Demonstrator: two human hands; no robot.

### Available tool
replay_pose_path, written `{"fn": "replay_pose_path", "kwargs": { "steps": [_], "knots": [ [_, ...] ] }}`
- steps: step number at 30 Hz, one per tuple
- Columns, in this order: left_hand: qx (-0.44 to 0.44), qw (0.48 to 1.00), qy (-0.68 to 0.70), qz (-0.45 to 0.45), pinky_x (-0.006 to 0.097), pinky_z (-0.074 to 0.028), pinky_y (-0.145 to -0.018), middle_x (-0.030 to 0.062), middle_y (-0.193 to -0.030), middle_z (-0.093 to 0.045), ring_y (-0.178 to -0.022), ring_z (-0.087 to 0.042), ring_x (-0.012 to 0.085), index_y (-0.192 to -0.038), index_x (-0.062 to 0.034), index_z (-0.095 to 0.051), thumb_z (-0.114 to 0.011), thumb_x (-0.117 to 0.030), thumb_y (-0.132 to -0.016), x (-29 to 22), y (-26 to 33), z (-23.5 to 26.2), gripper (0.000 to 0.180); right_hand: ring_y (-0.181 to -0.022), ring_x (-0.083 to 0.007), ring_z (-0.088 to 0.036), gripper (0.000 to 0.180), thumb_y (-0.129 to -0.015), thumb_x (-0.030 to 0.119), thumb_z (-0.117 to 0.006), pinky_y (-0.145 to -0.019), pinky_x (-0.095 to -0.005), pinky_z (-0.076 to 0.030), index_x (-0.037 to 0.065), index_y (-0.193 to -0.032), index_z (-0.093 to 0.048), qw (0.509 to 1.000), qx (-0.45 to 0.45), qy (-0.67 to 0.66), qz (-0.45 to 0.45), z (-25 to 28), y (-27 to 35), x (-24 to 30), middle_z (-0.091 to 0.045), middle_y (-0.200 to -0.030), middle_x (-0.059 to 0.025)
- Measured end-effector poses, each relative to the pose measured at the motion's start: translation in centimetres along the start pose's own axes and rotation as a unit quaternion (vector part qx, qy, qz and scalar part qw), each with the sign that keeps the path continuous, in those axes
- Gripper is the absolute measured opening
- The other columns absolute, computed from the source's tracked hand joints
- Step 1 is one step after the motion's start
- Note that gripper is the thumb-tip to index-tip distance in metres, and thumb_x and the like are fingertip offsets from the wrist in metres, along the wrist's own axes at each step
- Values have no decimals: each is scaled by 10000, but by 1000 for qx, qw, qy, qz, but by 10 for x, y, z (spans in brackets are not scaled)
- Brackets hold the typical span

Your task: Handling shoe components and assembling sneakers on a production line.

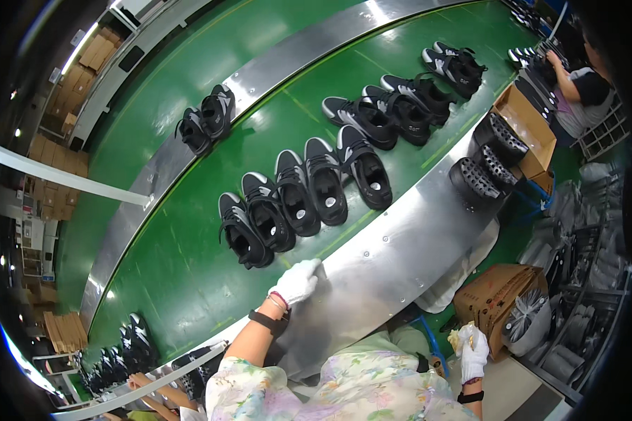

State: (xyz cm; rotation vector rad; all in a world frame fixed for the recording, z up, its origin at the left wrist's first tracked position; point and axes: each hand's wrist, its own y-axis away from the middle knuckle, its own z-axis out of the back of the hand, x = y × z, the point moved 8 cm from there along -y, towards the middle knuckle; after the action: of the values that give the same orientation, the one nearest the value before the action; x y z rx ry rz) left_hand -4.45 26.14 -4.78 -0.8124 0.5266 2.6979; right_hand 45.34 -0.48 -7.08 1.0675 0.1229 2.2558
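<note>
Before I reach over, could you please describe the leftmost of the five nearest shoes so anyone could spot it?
On the green surface, find the row beyond the white-gloved left hand. The black shoe with a silvery toe ends that row, neighboured only on its right.

Belt (168, 281): between far rail (126, 217) at left and near rail (400, 263) at right.
Row of five shoes (299, 196): on the belt, side by side, mid-scene.
Second shoe group (395, 116): on the belt, far and right of the row.
Farthest shoe pair (456, 68): on the belt, beyond the second group.
Left shoe pair (216, 116): on the far rail.
Clogs (476, 181): on the near rail's right part, left of the open carton (543, 142).
Left hand (295, 282): at the belt-rail border, near side of the row.
Right hand (473, 356): near side of the lower carton (488, 298), small item (459, 338) in its fingers.
</note>
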Motion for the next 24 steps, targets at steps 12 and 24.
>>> {"fn": "replay_pose_path", "kwargs": {
  "steps": [12, 24],
  "knots": [
    [15, 987, 127, -93, 347, -531, -821, 161, -1101, -643, -936, -645, 264, -1411, 59, -461, -514, -438, -1023, -133, -63, -45, 633, -994, -119, -650, 285, -930, 107, -651, -901, -287, -531, 57, -1210, -673, 908, -90, -401, -81, 51, 19, 46, -712, -1091, -42],
    [711, 532, 459, -37, 496, -516, -939, 186, -1375, -554, -1109, -613, 331, -1458, 7, -388, -406, -602, -1001, -518, 56, -221, 761, -944, -239, -646, 236, -826, -21, -635, -858, -332, -530, 29, -1052, -679, 928, -312, -27, 201, 243, 128, 101, -654, -1017, -86]
  ]
}}
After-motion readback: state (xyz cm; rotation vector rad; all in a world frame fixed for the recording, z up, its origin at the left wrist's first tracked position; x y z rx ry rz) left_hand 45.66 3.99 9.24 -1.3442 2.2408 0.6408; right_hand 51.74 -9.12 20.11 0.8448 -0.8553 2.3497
